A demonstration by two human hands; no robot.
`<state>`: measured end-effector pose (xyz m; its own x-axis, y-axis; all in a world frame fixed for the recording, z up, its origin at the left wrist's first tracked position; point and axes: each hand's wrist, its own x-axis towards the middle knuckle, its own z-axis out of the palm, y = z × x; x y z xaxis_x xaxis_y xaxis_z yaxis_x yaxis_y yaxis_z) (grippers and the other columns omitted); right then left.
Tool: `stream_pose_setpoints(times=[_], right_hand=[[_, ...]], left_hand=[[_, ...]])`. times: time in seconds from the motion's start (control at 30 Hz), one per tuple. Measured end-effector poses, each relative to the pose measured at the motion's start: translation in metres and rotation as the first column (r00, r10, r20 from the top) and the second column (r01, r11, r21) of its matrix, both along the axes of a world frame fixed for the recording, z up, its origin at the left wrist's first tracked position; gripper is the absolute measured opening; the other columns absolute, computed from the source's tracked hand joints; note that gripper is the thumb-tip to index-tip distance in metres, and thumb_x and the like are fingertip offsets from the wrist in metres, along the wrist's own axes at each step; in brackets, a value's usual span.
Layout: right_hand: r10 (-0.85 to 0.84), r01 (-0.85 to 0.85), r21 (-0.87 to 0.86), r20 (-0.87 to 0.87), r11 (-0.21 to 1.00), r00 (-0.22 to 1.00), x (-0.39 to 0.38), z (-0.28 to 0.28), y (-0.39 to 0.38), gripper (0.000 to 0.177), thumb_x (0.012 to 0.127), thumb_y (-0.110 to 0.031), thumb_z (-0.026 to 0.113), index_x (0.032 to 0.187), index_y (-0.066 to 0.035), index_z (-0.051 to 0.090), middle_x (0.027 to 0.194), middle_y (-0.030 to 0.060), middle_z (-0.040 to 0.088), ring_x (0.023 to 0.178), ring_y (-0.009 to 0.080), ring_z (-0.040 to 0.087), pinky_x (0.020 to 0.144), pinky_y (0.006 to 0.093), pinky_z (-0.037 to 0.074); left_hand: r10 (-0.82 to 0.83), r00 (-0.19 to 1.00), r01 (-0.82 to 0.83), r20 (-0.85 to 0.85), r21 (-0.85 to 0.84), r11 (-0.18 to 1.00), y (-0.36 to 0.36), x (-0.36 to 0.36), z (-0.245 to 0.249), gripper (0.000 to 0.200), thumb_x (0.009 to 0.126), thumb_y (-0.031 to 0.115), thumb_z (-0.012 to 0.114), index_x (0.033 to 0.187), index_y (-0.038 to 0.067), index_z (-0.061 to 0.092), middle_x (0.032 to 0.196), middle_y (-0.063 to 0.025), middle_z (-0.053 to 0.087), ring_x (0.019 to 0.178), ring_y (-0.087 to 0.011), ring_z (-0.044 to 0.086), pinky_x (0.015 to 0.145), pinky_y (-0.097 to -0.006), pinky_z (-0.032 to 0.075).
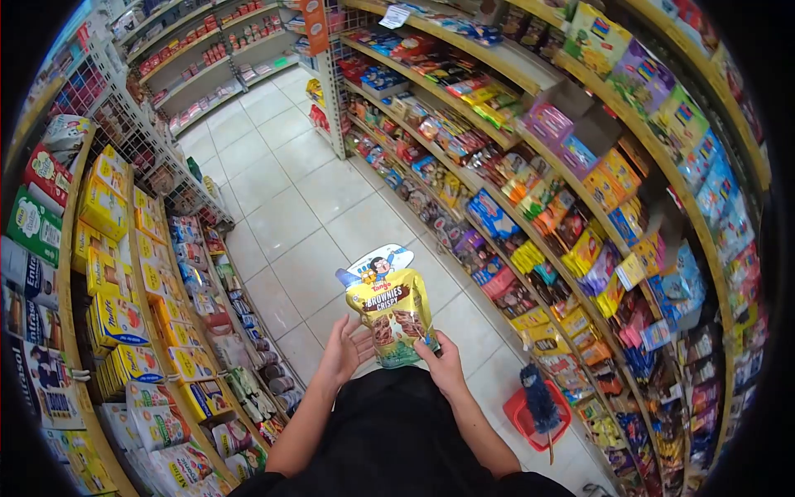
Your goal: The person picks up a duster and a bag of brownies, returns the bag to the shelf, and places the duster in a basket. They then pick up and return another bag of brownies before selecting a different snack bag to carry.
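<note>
A yellow pouch point(387, 313) printed "Tango Brownies Crispy" is upright in front of my body, with a white and blue piece showing above its top. My right hand point(441, 362) grips its lower right edge, the thumb on the front. On the other side, my left hand point(344, 352) is held open beside the pouch's lower left edge, fingers apart. Whether those fingertips touch the pouch is not clear.
Shelves of snack packets point(513, 182) curve along the right. Yellow boxes point(116, 319) and cans line the left shelves. A red basket point(519, 414) with a dark blue duster point(540, 402) sits on the tiled floor point(290, 215) at lower right.
</note>
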<state>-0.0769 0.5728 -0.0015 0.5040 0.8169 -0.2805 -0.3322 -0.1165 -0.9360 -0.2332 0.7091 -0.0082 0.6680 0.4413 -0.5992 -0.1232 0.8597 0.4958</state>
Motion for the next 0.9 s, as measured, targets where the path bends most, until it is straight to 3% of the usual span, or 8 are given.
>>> stream_pose_setpoints(times=[0.07,0.17,0.27,0.37,0.47,0.63,0.83,0.9], right_hand=[[0.060,-0.060,-0.032,0.011,0.998,0.998,0.013,-0.006,0.030,0.032,0.083,-0.017,0.066,0.107,0.003,0.056,0.094,0.0043,0.062,0.084,0.0083,0.056,0.076,0.0236,0.046],[0.187,-0.184,-0.059,0.040,0.981,0.982,0.026,-0.004,0.078,0.033,0.083,-0.021,0.067,0.105,0.002,0.057,0.092,0.0038,0.062,0.083,0.0082,0.055,0.075,0.0238,0.045],[0.333,-0.335,-0.010,0.134,0.942,0.933,0.047,0.005,0.138,0.034,0.082,-0.023,0.067,0.103,0.002,0.058,0.091,0.0038,0.062,0.083,0.0082,0.055,0.075,0.0241,0.045],[0.438,-0.438,-0.052,0.222,0.897,0.871,0.053,0.004,0.185,0.035,0.083,-0.024,0.066,0.105,0.002,0.057,0.091,0.0051,0.062,0.084,0.0095,0.056,0.074,0.0249,0.045],[0.407,-0.411,-0.012,0.158,0.912,0.900,0.063,0.012,0.218,0.035,0.085,-0.023,0.064,0.109,0.001,0.055,0.093,0.0069,0.063,0.085,0.0112,0.057,0.073,0.0257,0.046],[-0.018,0.039,-0.186,0.116,0.982,0.993,0.083,-0.008,0.230,0.027,0.089,-0.021,0.057,0.107,-0.001,0.055,0.095,0.0101,0.065,0.086,0.0159,0.062,0.074,0.0277,0.048],[-0.420,0.442,-0.457,0.157,0.772,0.894,0.044,-0.079,0.181,0.023,0.088,-0.021,0.054,0.096,-0.001,0.061,0.087,0.0097,0.065,0.076,0.0153,0.062,0.066,0.0266,0.048],[-0.367,0.462,-0.542,0.281,0.702,0.887,0.018,-0.138,0.147,0.023,0.087,-0.020,0.053,0.095,0.001,0.061,0.079,0.0089,0.065,0.069,0.0146,0.061,0.062,0.0265,0.048]], left_hand=[[-0.029,1.000,0.028,0.013,0.021,0.999,0.018,-0.003,-0.006,0.067,0.087,0.057,0.040,0.132,0.008,0.035,0.117,-0.0105,0.055,0.104,-0.0218,0.055,0.087,-0.0375,0.043],[0.016,1.000,-0.012,-0.024,0.170,0.985,0.040,0.003,0.005,0.060,0.088,0.046,0.048,0.133,0.008,0.034,0.120,-0.0098,0.053,0.106,-0.0220,0.054,0.089,-0.0396,0.043],[0.044,0.994,-0.010,-0.097,0.327,0.945,0.070,0.010,-0.005,0.056,0.087,0.027,0.059,0.132,0.006,0.034,0.123,-0.0088,0.051,0.109,-0.0205,0.051,0.091,-0.0351,0.040],[0.141,0.990,-0.142,0.021,0.260,0.955,0.110,0.021,-0.003,0.053,0.082,0.011,0.065,0.128,0.005,0.039,0.121,-0.0069,0.052,0.110,-0.0183,0.051,0.092,-0.0370,0.040],[0.118,0.991,-0.129,0.068,0.182,0.975,0.153,0.027,-0.002,0.051,0.082,0.009,0.066,0.126,0.003,0.042,0.119,-0.0070,0.054,0.109,-0.0173,0.051,0.092,-0.0362,0.041],[-0.038,0.999,0.042,-0.021,0.286,0.957,0.247,0.028,-0.017,0.049,0.081,0.012,0.067,0.124,0.001,0.045,0.117,-0.0077,0.055,0.107,-0.0167,0.053,0.092,-0.0332,0.042],[-0.265,0.959,0.280,-0.098,0.454,0.846,0.359,0.026,-0.020,0.047,0.080,0.019,0.069,0.119,0.002,0.050,0.110,-0.0056,0.059,0.100,-0.0129,0.054,0.088,-0.0285,0.042],[-0.320,0.931,0.366,-0.177,0.467,0.805,0.381,0.023,-0.032,0.046,0.079,0.022,0.070,0.117,0.003,0.052,0.107,-0.0049,0.060,0.096,-0.0120,0.055,0.084,-0.0275,0.043]])
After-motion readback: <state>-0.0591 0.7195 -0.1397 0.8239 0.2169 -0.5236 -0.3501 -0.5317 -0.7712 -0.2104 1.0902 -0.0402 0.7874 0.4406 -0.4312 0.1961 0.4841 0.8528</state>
